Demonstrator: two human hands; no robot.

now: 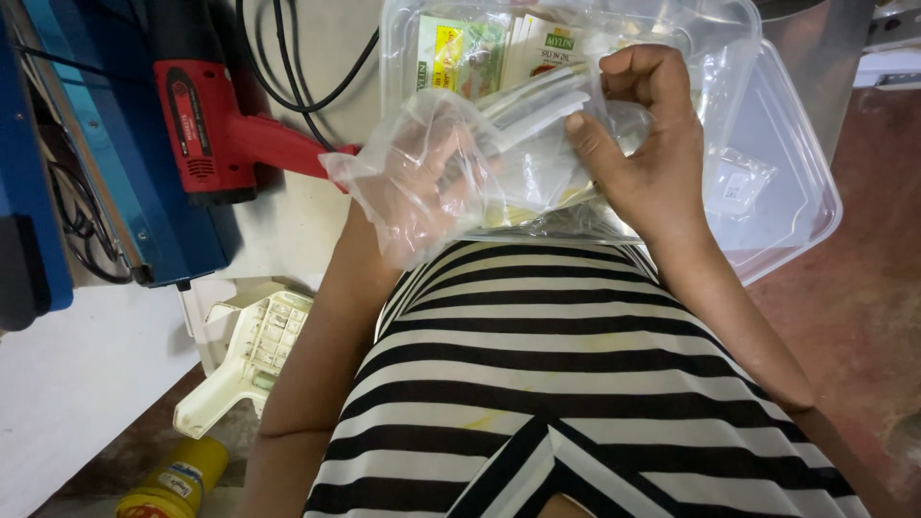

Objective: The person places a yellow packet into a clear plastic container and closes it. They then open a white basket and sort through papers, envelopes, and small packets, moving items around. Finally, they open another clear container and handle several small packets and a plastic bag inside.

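My left hand (427, 163) is pushed inside a thin clear plastic bag (523, 163), its fingers spread within the film. My right hand (643, 134) pinches the bag's upper edge between thumb and curled fingers. Both hands are held over a clear plastic tub (739, 58) that rests against my striped shirt. Inside the tub lie green and yellow printed packets (460, 53). What else the bag holds is hard to make out through the crinkled film.
A clear lid (787, 192) lies under the tub to the right. A red heat gun (206, 125) and black cables (288, 67) sit on the white table beside a blue sealing machine (106, 163). Below are a white plastic frame (245, 355) and a yellow jar (173, 480).
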